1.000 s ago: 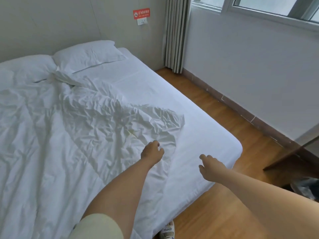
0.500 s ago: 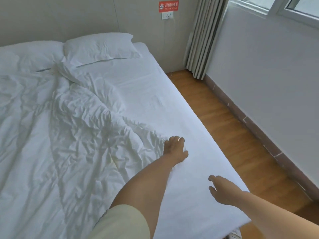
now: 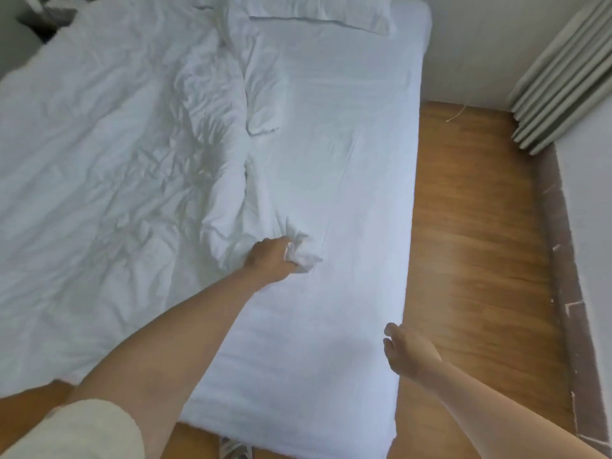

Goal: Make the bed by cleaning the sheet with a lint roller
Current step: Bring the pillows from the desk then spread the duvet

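Note:
A white bed fills most of the view, its smooth fitted sheet (image 3: 347,180) bare along the right side. A crumpled white duvet (image 3: 109,154) covers the left half. My left hand (image 3: 270,260) grips the duvet's bunched corner near the middle of the bed. My right hand (image 3: 402,351) hovers at the bed's right edge with fingers loosely spread, holding nothing. No lint roller is in view.
A white pillow (image 3: 318,9) lies at the head of the bed. Wooden floor (image 3: 473,246) runs along the right side, bounded by a white wall and a grey curtain (image 3: 563,81). A shoe tip (image 3: 235,448) shows at the bed's foot.
The view has tilted down and moved up along the bed. My left hand has closed on the duvet's corner. My right hand has come to the bed's right edge.

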Tool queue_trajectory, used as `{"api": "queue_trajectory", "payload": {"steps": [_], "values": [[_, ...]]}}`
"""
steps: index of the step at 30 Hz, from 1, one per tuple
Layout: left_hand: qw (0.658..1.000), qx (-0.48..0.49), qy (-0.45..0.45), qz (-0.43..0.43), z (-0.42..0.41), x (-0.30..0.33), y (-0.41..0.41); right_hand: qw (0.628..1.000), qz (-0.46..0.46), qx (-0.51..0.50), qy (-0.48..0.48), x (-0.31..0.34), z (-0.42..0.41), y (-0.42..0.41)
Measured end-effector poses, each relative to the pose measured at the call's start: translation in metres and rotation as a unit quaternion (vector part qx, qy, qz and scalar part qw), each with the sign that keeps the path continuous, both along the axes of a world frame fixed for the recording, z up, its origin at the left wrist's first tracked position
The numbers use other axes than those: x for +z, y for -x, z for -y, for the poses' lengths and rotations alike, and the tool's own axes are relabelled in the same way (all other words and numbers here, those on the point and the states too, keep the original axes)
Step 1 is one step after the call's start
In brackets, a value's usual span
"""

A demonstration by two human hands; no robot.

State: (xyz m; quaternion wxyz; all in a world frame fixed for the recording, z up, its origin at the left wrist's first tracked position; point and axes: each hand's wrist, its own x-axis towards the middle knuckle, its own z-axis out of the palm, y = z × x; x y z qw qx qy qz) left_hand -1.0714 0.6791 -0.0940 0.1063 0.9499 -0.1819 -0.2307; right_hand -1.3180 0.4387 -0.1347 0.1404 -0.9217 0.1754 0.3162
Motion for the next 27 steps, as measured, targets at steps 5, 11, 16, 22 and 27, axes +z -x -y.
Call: {"api": "queue_trajectory", "payload": {"steps": [5, 11, 16, 22, 27], "values": [[0.917, 0.178, 0.302, -0.189, -0.009, 0.073, 0.112, 0.807, 0.004, -0.449, -0.383, 0.048, -0.017, -0.048], [0.708, 0.293, 0.537, -0.353, -0.011, 0.104, 0.22, 0.654, -0.088, -0.5, -0.56, 0.068, -0.045, -0.092], [0.672, 0.354, 0.564, -0.324, 0.005, 0.105, 0.256, 0.66, -0.032, -0.361, -0.658, 0.081, -0.065, -0.107], [0.645, 0.554, 0.493, -0.187, 0.046, 0.105, 0.274, 0.698, -0.166, -0.312, -0.622, 0.066, -0.012, -0.115], [0.448, 0.793, 0.412, 0.019, 0.092, 0.08, 0.311, 0.802, -0.111, -0.229, -0.541, 0.069, 0.018, -0.049]]}}
